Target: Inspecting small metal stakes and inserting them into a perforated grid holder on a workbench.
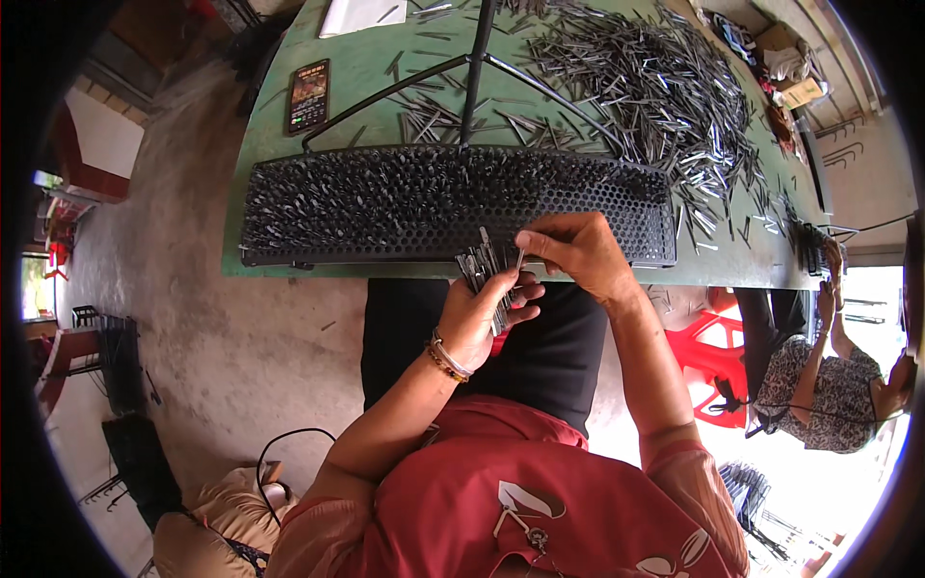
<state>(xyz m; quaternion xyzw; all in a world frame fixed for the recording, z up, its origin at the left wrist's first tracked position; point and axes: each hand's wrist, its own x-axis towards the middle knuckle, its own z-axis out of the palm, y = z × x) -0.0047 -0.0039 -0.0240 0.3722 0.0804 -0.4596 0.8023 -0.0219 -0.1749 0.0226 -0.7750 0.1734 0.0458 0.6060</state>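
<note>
My left hand (482, 318) is closed round a bundle of thin dark metal strips (485, 262), just in front of the near edge of a black perforated rack (501, 223). Between thumb and fingertips my right hand (586, 252) pinches a single metal strip (521, 256), close beside the bundle. Many dark strips (356, 193) stand upright in the rack's holes, densely on the left and in the far rows. Bare holes show along the near middle and right part. My hands hide a little of the rack's front edge.
On the green table (265, 116) behind the rack lie a large heap of loose strips (665, 91), a phone (308, 96) and white paper (364, 15). A black metal frame (472, 82) rises behind the rack. At right, another person (819, 385) works near a red plastic chair (708, 361).
</note>
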